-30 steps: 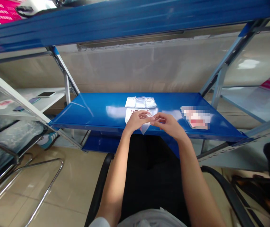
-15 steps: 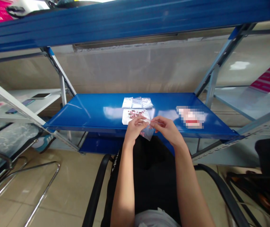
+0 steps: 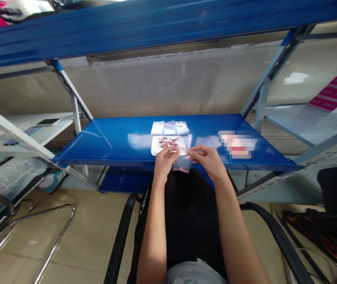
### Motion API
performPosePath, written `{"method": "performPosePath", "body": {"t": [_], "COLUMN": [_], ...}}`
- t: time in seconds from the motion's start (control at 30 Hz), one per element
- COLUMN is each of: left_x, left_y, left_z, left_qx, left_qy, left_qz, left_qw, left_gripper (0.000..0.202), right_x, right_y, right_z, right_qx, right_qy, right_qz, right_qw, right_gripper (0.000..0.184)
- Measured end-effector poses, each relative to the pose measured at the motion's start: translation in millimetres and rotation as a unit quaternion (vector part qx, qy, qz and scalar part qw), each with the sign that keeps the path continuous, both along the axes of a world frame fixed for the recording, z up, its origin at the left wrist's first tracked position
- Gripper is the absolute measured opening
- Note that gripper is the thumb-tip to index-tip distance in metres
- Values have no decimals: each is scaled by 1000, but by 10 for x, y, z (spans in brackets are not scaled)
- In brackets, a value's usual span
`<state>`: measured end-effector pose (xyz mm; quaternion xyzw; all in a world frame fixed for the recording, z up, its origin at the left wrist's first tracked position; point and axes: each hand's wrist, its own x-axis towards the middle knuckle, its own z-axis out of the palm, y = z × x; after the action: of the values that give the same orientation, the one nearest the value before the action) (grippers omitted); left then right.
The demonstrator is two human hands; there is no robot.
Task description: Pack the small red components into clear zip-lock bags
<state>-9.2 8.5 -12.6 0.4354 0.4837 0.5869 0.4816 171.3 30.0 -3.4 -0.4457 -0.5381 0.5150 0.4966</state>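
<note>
Between my hands hangs a small clear zip bag (image 3: 181,163) with a red line along its top edge and several pinkish pieces at its bottom. My left hand (image 3: 166,159) pinches the top left corner of the bag. At the top right corner, my right hand (image 3: 205,157) is closed on the same edge. Just behind them on the blue shelf (image 3: 112,138) lies a white tray (image 3: 155,146) with small pink and dark pieces (image 3: 170,142), too small to name exactly. Three flat clear bags (image 3: 170,128) lie in a row behind the tray.
A pixelated pinkish item (image 3: 237,145) lies on the shelf to the right. Slanted metal posts (image 3: 73,96) flank the work shelf, and a blue beam (image 3: 156,29) runs overhead. Phones (image 3: 48,122) rest on the left side shelf. Chair armrests (image 3: 119,240) stand beside my legs.
The bag was tilted and now hangs straighter, its top edge stretched level between my hands. The pink pieces now lie along its bottom. The view has shifted slightly.
</note>
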Motion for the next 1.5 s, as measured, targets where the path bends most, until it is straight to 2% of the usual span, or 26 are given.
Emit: {"method": "performPosePath", "body": {"t": [0.23,0.5,0.67,0.8,1.03,1.2,1.37,1.5], "left_x": [23,98,126,141,155,165,182,194], "left_y": [-28,-21,-26,-31,16,23,30,27], "left_z": [47,47,65,53,-55,-100,-113,-76], "left_qx": [28,56,28,26,42,45,58,61], "left_qy": [42,9,29,39,37,53,114,106], "left_qz": [24,34,36,-5,8,22,59,49], "left_qw": [998,998,999,999,998,997,990,991], "left_gripper": [32,26,29,30,25,25,22,23], "right_x": [9,19,22,50,96,100,49,-1], "right_y": [-16,-11,4,-6,-21,-16,14,30], "right_z": [41,19,7,11,-10,3,-32,-46], "right_qx": [27,-16,21,32,11,37,120,150], "right_qy": [-6,49,18,-6,5,-34,-75,-93], "right_qz": [0,-23,-38,-11,51,19,-25,-52], "right_qw": [1000,998,999,999,999,999,990,983], "right_gripper": [41,40,38,40,39,38,32,30]}}
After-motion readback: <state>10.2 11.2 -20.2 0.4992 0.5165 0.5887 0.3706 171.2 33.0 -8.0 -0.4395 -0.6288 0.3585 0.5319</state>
